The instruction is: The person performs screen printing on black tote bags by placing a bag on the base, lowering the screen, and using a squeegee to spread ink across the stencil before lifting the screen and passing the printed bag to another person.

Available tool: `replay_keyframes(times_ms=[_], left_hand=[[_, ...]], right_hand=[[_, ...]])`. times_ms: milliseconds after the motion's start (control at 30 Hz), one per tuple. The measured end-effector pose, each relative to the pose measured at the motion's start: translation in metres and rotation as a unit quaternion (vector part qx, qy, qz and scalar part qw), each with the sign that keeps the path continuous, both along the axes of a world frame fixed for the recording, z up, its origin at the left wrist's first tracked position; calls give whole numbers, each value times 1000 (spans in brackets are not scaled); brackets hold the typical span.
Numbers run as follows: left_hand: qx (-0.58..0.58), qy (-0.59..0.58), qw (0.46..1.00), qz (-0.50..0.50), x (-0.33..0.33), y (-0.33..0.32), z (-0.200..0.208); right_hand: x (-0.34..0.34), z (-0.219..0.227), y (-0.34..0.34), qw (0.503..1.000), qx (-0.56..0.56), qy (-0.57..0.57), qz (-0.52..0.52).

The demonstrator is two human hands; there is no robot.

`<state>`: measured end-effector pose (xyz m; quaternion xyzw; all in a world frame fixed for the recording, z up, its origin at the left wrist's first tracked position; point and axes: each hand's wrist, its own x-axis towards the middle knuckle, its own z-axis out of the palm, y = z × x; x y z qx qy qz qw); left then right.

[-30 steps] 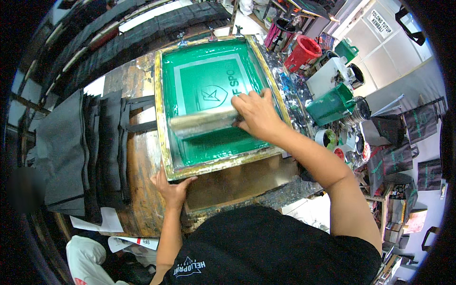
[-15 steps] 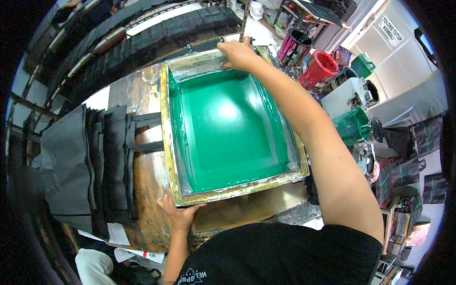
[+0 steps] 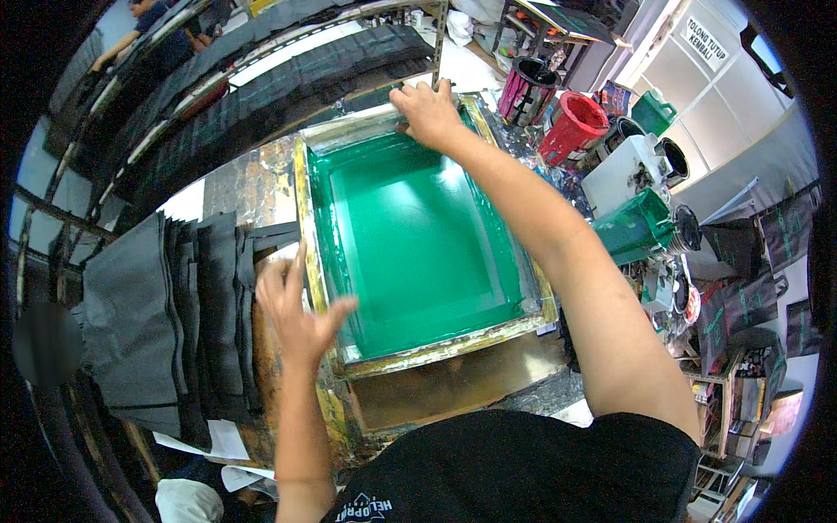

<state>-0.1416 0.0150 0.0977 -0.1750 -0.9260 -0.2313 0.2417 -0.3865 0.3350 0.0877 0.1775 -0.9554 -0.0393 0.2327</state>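
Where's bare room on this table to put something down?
The stained tabletop looks bare beyond the black bags, left of the frame; so does the brown board between the frame and the black shirt. Crowded: the frame's right side, with a red bucket and green container, and the left, under the bags.

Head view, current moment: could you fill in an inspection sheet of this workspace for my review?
Surface: brown wooden worktable, paint-stained.
Job's things: yellow-and-white-stained rectangular screen frame, green inside; stack of black fabric pieces to its left.
Clutter: paint-smeared red bucket, white plastic canister and translucent green plastic container, right of the frame.
Hands: right hand at the frame's far edge, grip unclear; left hand blurred, fingers spread, by its left edge, contact unclear.
Cables: nothing seen.
Surroundings: rows of dark fabric on racks beyond the table; another person, partly visible, at upper left.
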Motion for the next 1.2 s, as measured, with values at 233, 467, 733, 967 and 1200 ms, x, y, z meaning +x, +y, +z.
replay_keyframes(times_ms=[233,467,733,967,1200], left_hand=[[-70,211,974,-43,-205,73,3],[-179,50,982,45,-233,97,-32],[-179,105,977,37,-174,88,-40],[-169,120,978,22,-81,82,-36],[-169,76,983,14,22,76,-31]], right_hand=[[-5,-22,2,999,-17,27,31],[15,-21,6,1000,-5,8,21],[81,-18,3,999,-5,-20,36],[176,-10,-1,999,-5,-33,29],[278,-8,-7,998,-20,-52,38]])
